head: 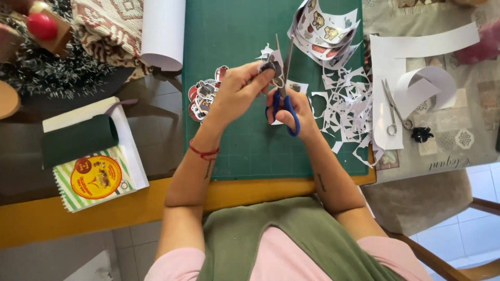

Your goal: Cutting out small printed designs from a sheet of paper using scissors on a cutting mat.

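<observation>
My left hand (pixel 237 89) pinches a small printed paper cutout (pixel 273 66) above the green cutting mat (pixel 234 31). My right hand (pixel 296 109) grips blue-handled scissors (pixel 284 99), blades open and pointing up around the cutout's edge. A pile of finished cut stickers (pixel 204 96) lies on the mat just left of my left hand. A curled sticker sheet (pixel 325 28) rests at the mat's upper right, with white paper scraps (pixel 346 101) beside my right hand.
Small metal scissors (pixel 393 109) lie on white paper strips (pixel 416 52) at the right. A spiral notebook (pixel 96 177) and a dark green roll (pixel 78 139) sit at the left. A white paper roll (pixel 162 31), a patterned cloth and a wooden chair are nearby.
</observation>
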